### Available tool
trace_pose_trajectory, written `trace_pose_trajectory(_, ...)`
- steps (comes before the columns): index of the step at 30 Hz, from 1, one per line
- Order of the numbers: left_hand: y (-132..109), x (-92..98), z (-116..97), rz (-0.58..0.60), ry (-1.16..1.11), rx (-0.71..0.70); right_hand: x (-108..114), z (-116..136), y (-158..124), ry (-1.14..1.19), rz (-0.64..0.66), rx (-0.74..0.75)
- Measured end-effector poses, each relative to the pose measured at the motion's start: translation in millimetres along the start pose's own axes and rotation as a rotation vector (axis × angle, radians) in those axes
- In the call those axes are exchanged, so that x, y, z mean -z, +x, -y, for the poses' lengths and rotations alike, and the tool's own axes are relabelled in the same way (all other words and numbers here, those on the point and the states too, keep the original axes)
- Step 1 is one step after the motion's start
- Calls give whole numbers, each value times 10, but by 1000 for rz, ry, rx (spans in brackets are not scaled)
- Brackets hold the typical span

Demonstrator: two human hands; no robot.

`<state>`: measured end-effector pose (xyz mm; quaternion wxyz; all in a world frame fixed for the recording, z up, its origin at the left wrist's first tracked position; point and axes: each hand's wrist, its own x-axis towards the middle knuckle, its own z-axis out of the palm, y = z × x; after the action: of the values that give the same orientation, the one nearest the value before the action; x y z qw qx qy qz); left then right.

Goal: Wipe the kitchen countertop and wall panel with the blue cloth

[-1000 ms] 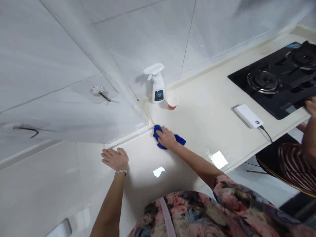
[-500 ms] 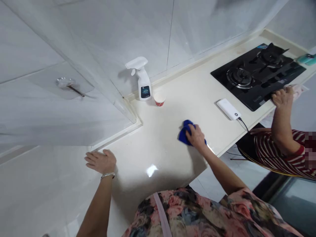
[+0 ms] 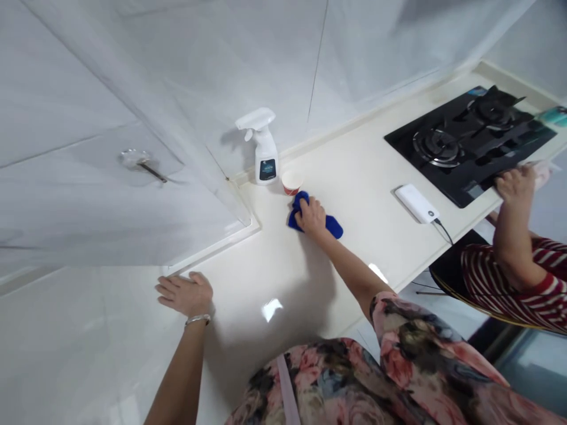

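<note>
"Right hand (image 3: 312, 216), what's it doing?"

"Curled closed over a bunched blue microfibre cloth (image 3: 333, 227), palm down, pressing it onto the cream countertop (image 3: 363, 177). The arm reaches forward at a slant from a floral sleeve (image 3: 398, 330)."

"And the left hand (image 3: 185, 294)?"

"Open and flat, fingers slightly spread, holding nothing, resting near the countertop's edge with a silver bracelet (image 3: 198, 320) at the wrist."

"What's around the cloth?"

"It lies just beside a red-and-white paper cup (image 3: 291, 183), with a white spray bottle (image 3: 266, 156) behind that, against the wall."

"Further out?"

"To the right are a white power bank (image 3: 416, 203) and a black gas hob (image 3: 465, 147). Another person's hand (image 3: 514, 184), in a red-and-white striped sleeve (image 3: 509, 277), is at the counter's edge by the hob."
</note>
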<state>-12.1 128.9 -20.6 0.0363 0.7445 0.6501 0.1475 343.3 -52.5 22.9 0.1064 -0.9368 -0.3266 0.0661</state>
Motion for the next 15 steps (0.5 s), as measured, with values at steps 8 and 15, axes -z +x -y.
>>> trace_pose_trajectory(8,9,25,-31,-110,-89,-48,-186,257,-1330,74,185,448)
trace_pose_trajectory(15,4,-10,-5,-114,-105,-51,-107,-264,-743,653,-5,355)
